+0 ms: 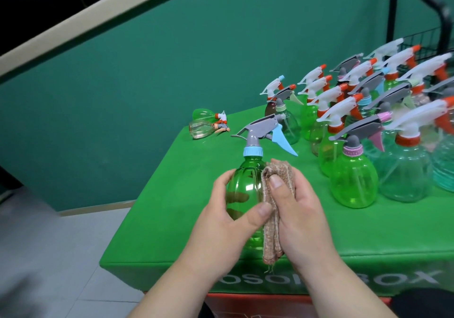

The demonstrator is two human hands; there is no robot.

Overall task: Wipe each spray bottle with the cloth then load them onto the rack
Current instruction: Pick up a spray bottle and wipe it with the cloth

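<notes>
Green tablecloth (368, 231) reads "OSO…BOX"; left hand (221, 219) grips bottle (243, 190), right hand (299, 214) cloth (272, 239).

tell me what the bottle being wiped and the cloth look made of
The bottle: likely transparent green plastic, glossy, since shapes behind show through it. The cloth: soft pinkish-brown textile, seemingly knitted, matte, with ribbed texture and a frayed lower edge.
</notes>
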